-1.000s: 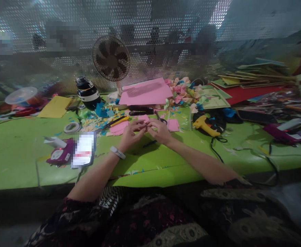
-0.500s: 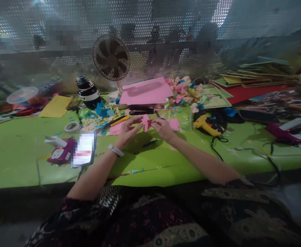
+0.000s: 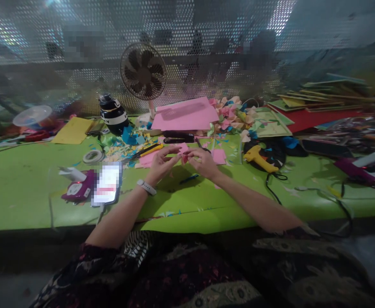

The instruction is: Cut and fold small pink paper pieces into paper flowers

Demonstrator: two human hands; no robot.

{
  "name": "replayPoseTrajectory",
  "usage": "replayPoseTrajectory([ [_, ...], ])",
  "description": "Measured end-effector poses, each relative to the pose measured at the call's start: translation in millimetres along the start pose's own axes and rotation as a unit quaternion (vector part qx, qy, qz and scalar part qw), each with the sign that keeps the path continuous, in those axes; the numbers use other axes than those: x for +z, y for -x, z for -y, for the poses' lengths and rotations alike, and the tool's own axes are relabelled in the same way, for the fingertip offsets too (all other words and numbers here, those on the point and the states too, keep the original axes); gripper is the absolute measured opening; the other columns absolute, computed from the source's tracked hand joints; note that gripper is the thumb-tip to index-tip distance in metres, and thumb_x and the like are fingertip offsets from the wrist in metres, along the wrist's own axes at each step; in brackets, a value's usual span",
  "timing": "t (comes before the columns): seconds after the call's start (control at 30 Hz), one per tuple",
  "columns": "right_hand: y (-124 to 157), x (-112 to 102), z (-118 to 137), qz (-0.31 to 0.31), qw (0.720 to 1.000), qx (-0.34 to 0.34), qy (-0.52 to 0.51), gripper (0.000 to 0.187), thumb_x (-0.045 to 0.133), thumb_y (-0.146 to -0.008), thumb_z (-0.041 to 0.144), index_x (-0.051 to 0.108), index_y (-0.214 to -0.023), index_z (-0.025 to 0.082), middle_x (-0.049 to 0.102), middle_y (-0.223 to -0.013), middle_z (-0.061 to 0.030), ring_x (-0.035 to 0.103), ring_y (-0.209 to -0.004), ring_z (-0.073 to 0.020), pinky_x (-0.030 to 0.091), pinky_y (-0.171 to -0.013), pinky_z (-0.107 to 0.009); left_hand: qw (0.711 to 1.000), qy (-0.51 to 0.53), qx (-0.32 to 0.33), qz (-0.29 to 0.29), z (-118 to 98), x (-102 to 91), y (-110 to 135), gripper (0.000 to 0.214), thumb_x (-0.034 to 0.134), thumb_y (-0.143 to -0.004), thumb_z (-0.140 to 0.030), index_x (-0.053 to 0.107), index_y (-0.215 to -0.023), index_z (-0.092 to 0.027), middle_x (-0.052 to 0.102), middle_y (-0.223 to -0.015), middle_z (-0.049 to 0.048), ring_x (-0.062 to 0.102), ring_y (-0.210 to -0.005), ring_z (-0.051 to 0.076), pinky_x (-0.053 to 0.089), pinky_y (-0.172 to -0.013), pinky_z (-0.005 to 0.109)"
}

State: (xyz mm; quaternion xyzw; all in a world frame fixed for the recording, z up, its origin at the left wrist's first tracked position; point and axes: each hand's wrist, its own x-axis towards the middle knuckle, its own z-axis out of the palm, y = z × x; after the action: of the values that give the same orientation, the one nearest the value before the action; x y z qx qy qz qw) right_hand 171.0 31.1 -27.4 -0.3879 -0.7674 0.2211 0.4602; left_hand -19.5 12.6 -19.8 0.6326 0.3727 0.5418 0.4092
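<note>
Left hand and right hand both pinch a folded pink paper piece between them — over green tabletop, yellow glue gun to the right.

craft workspace, yellow glue gun, paper scraps

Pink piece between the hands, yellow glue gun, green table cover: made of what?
Pink piece: likely thin matte paper; it looks folded, without shine. Yellow glue gun: probably hard plastic, a smooth, moulded-looking body. Green table cover: perhaps vinyl or another plastic sheet, semi-gloss, judging by its soft sheen.
</note>
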Motion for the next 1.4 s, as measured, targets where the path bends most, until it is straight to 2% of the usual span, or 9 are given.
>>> replayPoseTrajectory([
  [0.13,0,-1,0,0.006,1.000,-0.022,0.020,0.013,0.060,-0.083,0.022,0.069,-0.074,0.021,0.075,-0.099,-0.0078,0.068,-0.096,-0.0229,0.052,-0.093,-0.043,1.000,-0.018,0.007,-0.006,0,-0.3,0,0.031,0.072,-0.080,-0.041,0.074,-0.100,-0.017,0.072,-0.114,0.0119,0.069,-0.102,0.024,0.060,-0.082,0.034],
  [0.3,1,-1,-2,0.011,0.997,-0.057,0.057,0.013,0.059,-0.087,0.023,0.068,-0.078,0.020,0.074,-0.099,-0.0099,0.068,-0.095,-0.0236,0.054,-0.088,-0.043,0.999,-0.038,0.015,0.007,4,-1.4,0,0.029,0.067,-0.079,-0.028,0.074,-0.104,-0.016,0.074,-0.113,0.0122,0.069,-0.104,0.024,0.060,-0.081,0.032],
  [0.43,1,-2,-1,0.008,0.985,-0.112,0.135,0.015,0.055,-0.090,0.024,0.069,-0.086,0.019,0.074,-0.102,-0.0123,0.066,-0.096,-0.0256,0.053,-0.089,-0.045,0.995,-0.088,0.048,0.018,11,-3.4,-1,0.031,0.064,-0.079,-0.024,0.074,-0.108,-0.017,0.074,-0.112,0.0123,0.070,-0.102,0.022,0.060,-0.083,0.033],
  [0.63,2,-2,8,0.033,0.943,-0.171,0.284,0.019,0.052,-0.090,0.020,0.070,-0.095,0.017,0.071,-0.108,-0.0160,0.061,-0.099,-0.0308,0.046,-0.093,-0.053,0.948,-0.282,0.144,0.039,20,-3.7,0,0.029,0.061,-0.087,-0.027,0.073,-0.112,-0.019,0.075,-0.101,0.0110,0.069,-0.089,0.021,0.056,-0.085,0.035],
  [0.8,4,1,15,0.036,0.938,-0.195,0.285,0.019,0.053,-0.088,0.020,0.070,-0.097,0.019,0.069,-0.110,-0.0142,0.059,-0.104,-0.0304,0.040,-0.105,-0.055,0.933,-0.328,0.141,0.049,20,-3.8,2,0.028,0.055,-0.095,-0.036,0.073,-0.111,-0.021,0.074,-0.097,0.0109,0.069,-0.082,0.020,0.055,-0.078,0.031],
  [0.93,1,-10,17,-0.015,0.969,-0.144,0.198,0.014,0.056,-0.088,0.026,0.068,-0.094,0.021,0.068,-0.118,-0.0135,0.058,-0.112,-0.0309,0.041,-0.105,-0.054,0.967,-0.228,0.110,0.006,27,-6.2,-5,0.029,0.062,-0.090,-0.046,0.076,-0.096,-0.021,0.075,-0.090,0.0094,0.069,-0.080,0.021,0.056,-0.078,0.035],
  [1.07,-9,-25,10,-0.102,0.994,-0.025,0.022,0.012,0.059,-0.084,0.028,0.065,-0.093,0.022,0.068,-0.115,-0.0105,0.060,-0.114,-0.0270,0.047,-0.102,-0.047,0.999,-0.025,-0.003,-0.021,34,-7.6,-10,0.040,0.074,-0.075,-0.054,0.076,-0.091,-0.018,0.075,-0.083,0.0083,0.071,-0.072,0.021,0.060,-0.071,0.037],
  [1.2,-14,-28,7,-0.063,0.981,0.122,-0.139,0.015,0.061,-0.078,0.031,0.065,-0.089,0.021,0.070,-0.095,-0.0058,0.064,-0.089,-0.0199,0.053,-0.080,-0.035,0.996,0.057,-0.066,-0.019,29,-7.9,-9,0.045,0.080,-0.070,-0.053,0.075,-0.093,-0.015,0.075,-0.082,0.0077,0.073,-0.072,0.020,0.063,-0.074,0.037],
  [1.4,-10,-24,17,-0.016,0.970,0.143,-0.195,0.018,0.065,-0.075,0.033,0.066,-0.087,0.020,0.069,-0.087,-0.0029,0.063,-0.082,-0.0164,0.053,-0.075,-0.031,0.995,0.069,-0.070,-0.017,18,-6.5,-6,0.043,0.081,-0.069,-0.053,0.075,-0.089,-0.015,0.076,-0.080,0.0063,0.074,-0.073,0.019,0.064,-0.076,0.036],
])
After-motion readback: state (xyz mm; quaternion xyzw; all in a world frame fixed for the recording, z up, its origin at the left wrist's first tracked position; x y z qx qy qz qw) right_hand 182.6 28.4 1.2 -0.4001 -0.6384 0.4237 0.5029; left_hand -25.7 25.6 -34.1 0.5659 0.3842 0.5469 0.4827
